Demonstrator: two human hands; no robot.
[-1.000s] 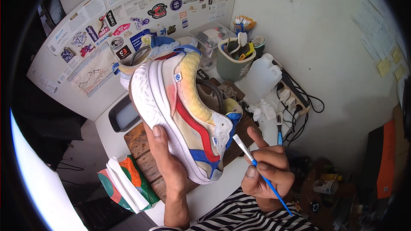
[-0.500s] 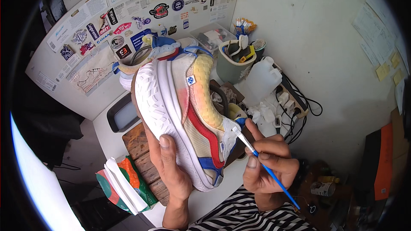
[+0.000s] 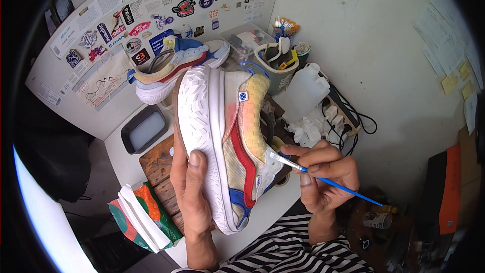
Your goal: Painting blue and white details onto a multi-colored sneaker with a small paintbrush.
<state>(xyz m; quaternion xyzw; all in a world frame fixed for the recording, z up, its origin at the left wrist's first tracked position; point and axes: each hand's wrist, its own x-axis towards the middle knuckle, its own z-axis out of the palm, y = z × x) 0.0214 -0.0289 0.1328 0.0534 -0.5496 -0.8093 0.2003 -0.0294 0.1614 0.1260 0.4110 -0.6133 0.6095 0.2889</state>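
Observation:
My left hand (image 3: 193,192) grips a sneaker (image 3: 247,136) by its thick white sole, thumb on the sidewall and fingers behind the bottom. The shoe is tilted on its side, with beige mesh, a red stripe, blue trim and a yellow textured collar. A blue-handled paintbrush (image 3: 333,185) is pinched in my right hand (image 3: 328,174). Its pale bristles touch the whitish lace panel (image 3: 270,169) near the collar. The matching sneaker (image 3: 177,68) stands at the back, toward the left.
A dark tray (image 3: 144,129) and a wooden board (image 3: 159,172) lie left of the shoe, near a tissue pack (image 3: 144,217). Behind on the right stand a brush-filled pot (image 3: 275,78), a translucent jug (image 3: 305,91), crumpled white tissue (image 3: 305,134) and a power strip (image 3: 346,108) with cables.
The held sneaker has shifted right and turned more upright, uncovering more of the sneaker behind. My right hand has moved slightly right, and the brush handle lies flatter.

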